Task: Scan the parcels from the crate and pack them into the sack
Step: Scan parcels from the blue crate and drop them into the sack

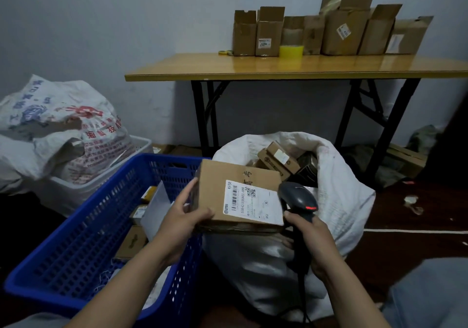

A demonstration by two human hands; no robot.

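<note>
My left hand (pixel 183 217) grips the left edge of a brown cardboard parcel (pixel 228 175) with a white shipping label (pixel 250 202) facing up. The parcel hangs between the blue crate (pixel 83 229) and the open white sack (pixel 339 196). My right hand (pixel 310 241) holds a dark barcode scanner (pixel 298 197) by its handle; its head sits at the parcel's right edge, with a red light showing on it. Several small boxes (pixel 278 159) lie inside the sack. More parcels (pixel 134 239) lie in the crate.
A filled printed sack (pixel 63 130) rests in a white bin (pixel 76 188) at the left. Behind stands a folding table (pixel 278 68) carrying several open cardboard boxes (pixel 339 29) and a yellow tape roll (pixel 291 51). Flattened cardboard (pixel 405 158) lies under the table at right.
</note>
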